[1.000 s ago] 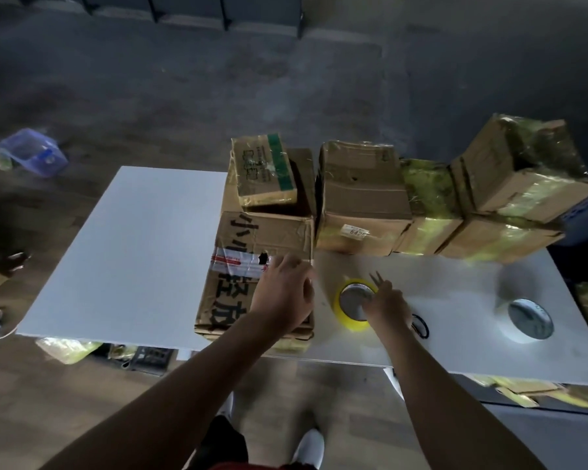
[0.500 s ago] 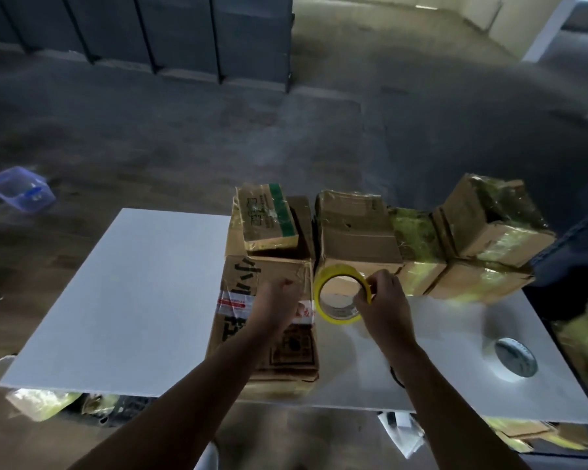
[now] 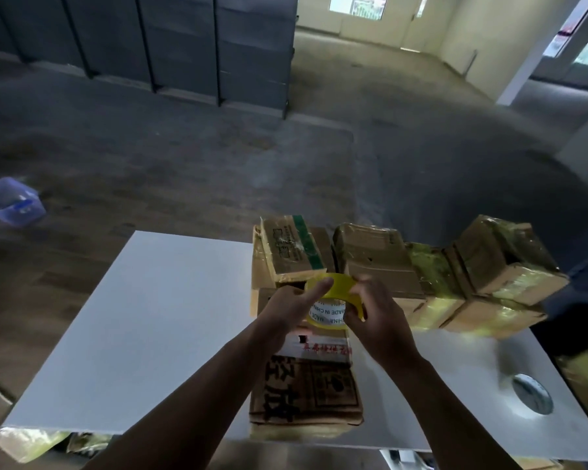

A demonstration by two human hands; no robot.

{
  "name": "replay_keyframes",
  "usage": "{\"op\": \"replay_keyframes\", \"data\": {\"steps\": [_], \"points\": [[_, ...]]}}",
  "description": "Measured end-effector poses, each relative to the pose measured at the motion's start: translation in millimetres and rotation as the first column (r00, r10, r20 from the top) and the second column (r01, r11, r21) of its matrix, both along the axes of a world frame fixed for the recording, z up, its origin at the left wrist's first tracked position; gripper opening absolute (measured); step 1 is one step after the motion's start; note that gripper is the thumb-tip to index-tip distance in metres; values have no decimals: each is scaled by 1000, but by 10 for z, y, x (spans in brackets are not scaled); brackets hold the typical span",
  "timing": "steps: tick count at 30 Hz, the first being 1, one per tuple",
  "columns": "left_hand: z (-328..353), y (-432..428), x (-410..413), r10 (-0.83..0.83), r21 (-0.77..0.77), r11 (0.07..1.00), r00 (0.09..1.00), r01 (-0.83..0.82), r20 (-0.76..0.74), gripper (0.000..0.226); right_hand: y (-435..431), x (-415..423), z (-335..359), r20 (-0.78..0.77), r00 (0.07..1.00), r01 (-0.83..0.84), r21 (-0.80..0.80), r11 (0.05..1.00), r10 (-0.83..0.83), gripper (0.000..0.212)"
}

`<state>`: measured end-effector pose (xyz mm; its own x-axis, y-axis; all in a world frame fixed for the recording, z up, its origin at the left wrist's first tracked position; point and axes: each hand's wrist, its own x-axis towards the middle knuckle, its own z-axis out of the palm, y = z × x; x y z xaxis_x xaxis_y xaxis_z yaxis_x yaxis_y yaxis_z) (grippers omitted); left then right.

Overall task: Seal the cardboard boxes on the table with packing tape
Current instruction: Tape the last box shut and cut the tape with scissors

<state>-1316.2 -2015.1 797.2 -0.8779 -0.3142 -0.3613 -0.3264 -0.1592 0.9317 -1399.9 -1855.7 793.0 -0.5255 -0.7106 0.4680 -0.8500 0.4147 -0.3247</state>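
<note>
Both — left hand [image 3: 286, 312], right hand [image 3: 380, 317] — grip tape roll [image 3: 341, 288]

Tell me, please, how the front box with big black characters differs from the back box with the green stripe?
The front box lies flat on the table; the green-stripe box sits atop a lower box. The front box carries large black characters and a white label; the green-stripe box has small print and a green band. Both are brown cardboard.
</note>
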Motion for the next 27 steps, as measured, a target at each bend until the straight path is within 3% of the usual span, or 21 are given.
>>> {"op": "replay_keyframes", "data": {"steps": [5,10,12,14,16,18,23,27], "points": [[-19,-258,17,36,94,995,999,-38,20,40,-208,11,60,-55,997,-46,8,999,46,22],[36,-467,69,52,151,987,999,-50,-8,36,-353,3,73,63,997,37,-10,999,-36,25],[36,-511,72,37,66,997,999,-36,-18,34,-403,12,65,105,992,72,-21,997,-70,24],[9,-547,77,71,-144,986,994,-82,-80,36,-453,24,43,134,986,107,-16,994,-104,25],[-51,-606,83,58,-414,897,971,-153,-232,41,-497,55,16,190,970,154,-2,988,-151,26],[-98,-680,72,-58,-545,822,928,-165,-368,31,-543,94,9,260,946,199,-5,980,-191,26],[-122,-804,89,-241,-579,812,856,-80,-456,30,-618,81,35,425,883,248,-65,966,-198,11],[-71,-907,36,-260,-516,856,889,31,-378,22,-594,-73,105,643,754,177,-1,984,-135,8]]}}
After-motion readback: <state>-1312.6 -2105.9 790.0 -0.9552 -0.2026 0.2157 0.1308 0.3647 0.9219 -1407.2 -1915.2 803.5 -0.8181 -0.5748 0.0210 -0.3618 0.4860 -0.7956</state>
